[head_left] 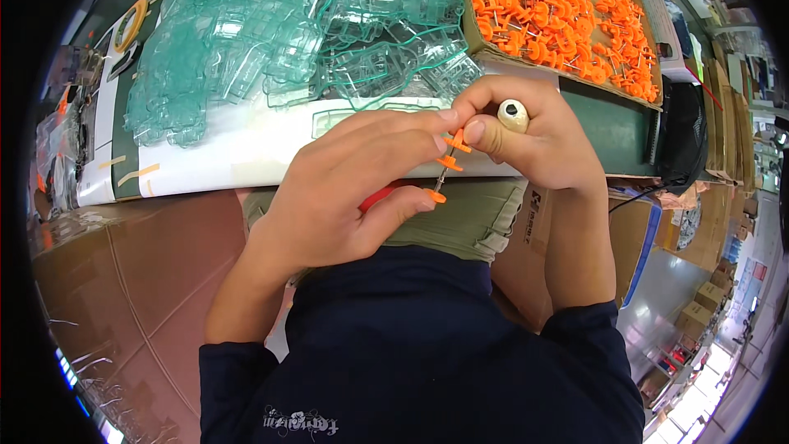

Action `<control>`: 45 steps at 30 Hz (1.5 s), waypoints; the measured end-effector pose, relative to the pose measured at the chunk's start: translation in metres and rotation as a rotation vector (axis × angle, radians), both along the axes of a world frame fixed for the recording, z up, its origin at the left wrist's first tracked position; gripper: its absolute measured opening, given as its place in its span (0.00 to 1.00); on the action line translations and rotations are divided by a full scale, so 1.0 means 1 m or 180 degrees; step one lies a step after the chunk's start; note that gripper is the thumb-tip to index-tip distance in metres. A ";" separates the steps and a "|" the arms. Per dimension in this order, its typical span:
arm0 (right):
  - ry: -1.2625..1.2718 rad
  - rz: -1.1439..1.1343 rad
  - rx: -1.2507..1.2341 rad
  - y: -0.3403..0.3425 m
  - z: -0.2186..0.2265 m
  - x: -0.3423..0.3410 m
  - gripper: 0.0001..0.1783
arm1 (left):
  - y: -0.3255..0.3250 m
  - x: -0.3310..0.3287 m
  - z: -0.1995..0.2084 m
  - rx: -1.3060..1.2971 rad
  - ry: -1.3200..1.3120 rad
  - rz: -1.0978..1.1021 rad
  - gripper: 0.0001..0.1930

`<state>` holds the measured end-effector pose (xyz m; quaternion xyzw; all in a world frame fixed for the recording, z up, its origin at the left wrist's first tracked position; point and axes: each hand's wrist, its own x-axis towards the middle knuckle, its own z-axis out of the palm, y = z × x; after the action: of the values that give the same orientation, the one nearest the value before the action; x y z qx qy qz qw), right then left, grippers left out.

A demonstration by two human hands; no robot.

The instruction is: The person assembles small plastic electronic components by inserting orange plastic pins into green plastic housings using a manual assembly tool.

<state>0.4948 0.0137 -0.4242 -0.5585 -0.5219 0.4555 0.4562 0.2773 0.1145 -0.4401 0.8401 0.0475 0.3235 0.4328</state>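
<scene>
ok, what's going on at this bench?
A person seated at the bench pinches a small orange plastic part on a metal pin between both hands. The right hand also grips a pale tool handle; the left hand also holds something red. Clear plastic shells and a box of orange parts sit behind.

Both hands at centre: left hand and right hand pinch orange pin part; clear shells 11 o'clock; orange-parts box 1 o'clock.
</scene>
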 end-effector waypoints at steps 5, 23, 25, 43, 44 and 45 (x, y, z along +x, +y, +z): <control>0.0697 -0.0716 -0.0686 0.001 -0.001 -0.023 0.07 | -0.002 0.000 -0.020 0.0715 -0.0311 0.0308 0.22; 0.2759 -0.0467 0.2233 -0.007 0.004 -0.039 0.25 | -0.022 0.003 -0.028 -0.0523 -0.0318 0.0335 0.32; 0.2748 -0.0390 0.2309 -0.006 0.001 -0.039 0.25 | -0.023 0.002 -0.028 -0.0522 -0.0314 0.0321 0.32; 0.2996 -0.0570 0.1911 -0.012 -0.006 -0.036 0.24 | -0.010 0.007 -0.034 0.0661 0.0282 0.0857 0.29; 0.2974 -0.0602 0.1859 -0.013 -0.007 -0.036 0.24 | -0.009 0.008 -0.034 0.0836 0.0466 0.0897 0.29; 0.2952 -0.0633 0.1807 -0.013 -0.007 -0.036 0.24 | -0.008 0.008 -0.034 0.1010 0.0651 0.0935 0.28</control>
<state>0.4585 0.0005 -0.4315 -0.2011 -0.3133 0.4499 0.8118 0.2852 0.1068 -0.4737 0.9101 0.1613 0.2996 0.2366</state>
